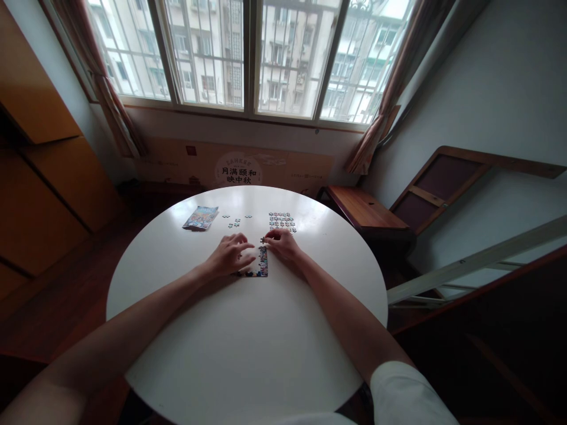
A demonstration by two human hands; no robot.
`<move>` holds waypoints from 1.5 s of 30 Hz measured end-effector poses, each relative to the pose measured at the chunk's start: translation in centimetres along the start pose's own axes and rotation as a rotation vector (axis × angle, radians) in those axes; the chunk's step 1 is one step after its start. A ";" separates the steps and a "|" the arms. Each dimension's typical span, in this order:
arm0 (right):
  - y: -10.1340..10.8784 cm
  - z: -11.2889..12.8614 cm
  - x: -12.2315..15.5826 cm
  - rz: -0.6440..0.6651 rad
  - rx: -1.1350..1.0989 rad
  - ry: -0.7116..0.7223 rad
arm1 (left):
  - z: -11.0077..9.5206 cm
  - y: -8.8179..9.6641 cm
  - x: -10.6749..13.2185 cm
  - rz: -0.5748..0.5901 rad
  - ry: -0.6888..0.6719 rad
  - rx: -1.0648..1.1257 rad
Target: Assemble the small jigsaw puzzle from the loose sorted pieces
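My right hand [283,242] pinches a small jigsaw puzzle piece [263,240] just above the top end of a partly joined puzzle [264,260]. The joined pieces form an L, with one side running up and the other along the bottom towards the left. Over the left part of this puzzle hovers my left hand [230,254], its fingers spread and bent, hiding some of it. No held thing shows in the left hand. Rows of loose puzzle pieces [282,221] lie just beyond my right hand.
All of this lies on a round white table [221,348]. A colourful printed packet [201,218] rests at the far left, with several scattered puzzle pieces [236,222] beside it. Past the table's right edge stands a wooden bench [367,206]; barred windows [248,53] are behind.
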State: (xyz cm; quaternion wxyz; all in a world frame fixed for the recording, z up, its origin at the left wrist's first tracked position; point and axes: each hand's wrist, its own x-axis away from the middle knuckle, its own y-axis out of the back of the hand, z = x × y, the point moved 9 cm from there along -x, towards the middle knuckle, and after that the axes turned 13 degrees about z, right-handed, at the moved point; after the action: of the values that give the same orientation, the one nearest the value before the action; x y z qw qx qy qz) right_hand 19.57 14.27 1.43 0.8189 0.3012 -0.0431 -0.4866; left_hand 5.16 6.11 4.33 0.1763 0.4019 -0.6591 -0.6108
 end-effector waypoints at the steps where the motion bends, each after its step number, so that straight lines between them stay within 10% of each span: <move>1: 0.0 0.0 0.0 0.006 -0.001 0.000 | -0.7 -0.2 0.0 0.033 -0.057 0.017; 8: -0.1 0.2 0.0 0.013 0.014 -0.002 | -3.0 -0.8 0.4 0.230 -0.263 0.136; 45: -0.8 1.8 0.3 0.015 0.356 -0.001 | -2.3 -1.4 0.3 0.215 -0.290 0.171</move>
State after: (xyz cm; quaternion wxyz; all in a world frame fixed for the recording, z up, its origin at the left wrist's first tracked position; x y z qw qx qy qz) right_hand 18.47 12.90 2.43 0.7564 0.4407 -0.1312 -0.4652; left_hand 7.09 4.40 3.33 0.1091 0.2505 -0.7661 -0.5818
